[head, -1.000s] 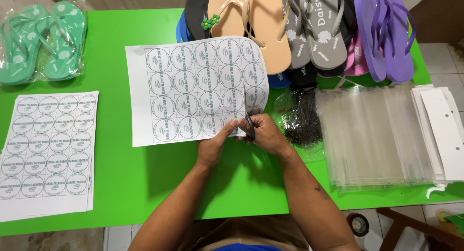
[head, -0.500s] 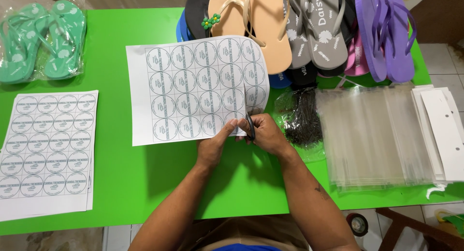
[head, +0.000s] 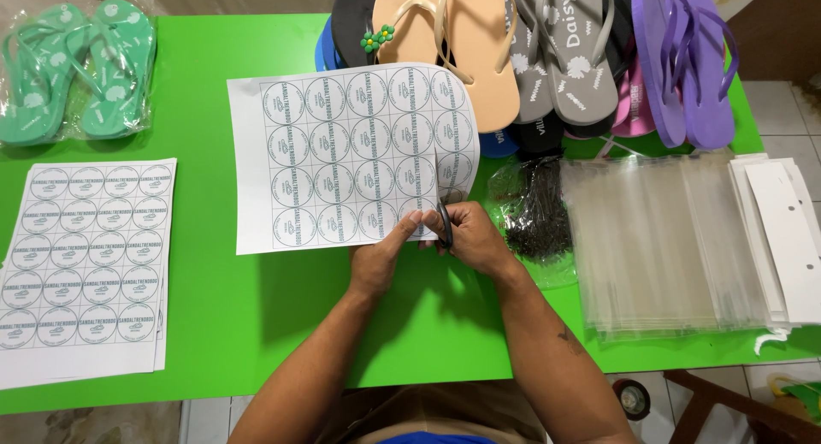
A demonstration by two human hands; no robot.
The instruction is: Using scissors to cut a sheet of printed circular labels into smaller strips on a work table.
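Note:
A white sheet printed with rows of round labels (head: 351,153) lies on the green table (head: 222,316). My left hand (head: 383,256) pinches the sheet's lower right corner. My right hand (head: 469,237) grips small dark-handled scissors (head: 445,223) whose blades sit at the sheet's right edge, partly hidden by my fingers.
A second label sheet stack (head: 81,264) lies at the left. Green sandals in a clear bag (head: 77,68) sit far left. Several flip-flops (head: 530,50) crowd the far edge. A bag of dark small ties (head: 534,209), a pile of clear bags (head: 663,247) and white cards (head: 787,234) lie right.

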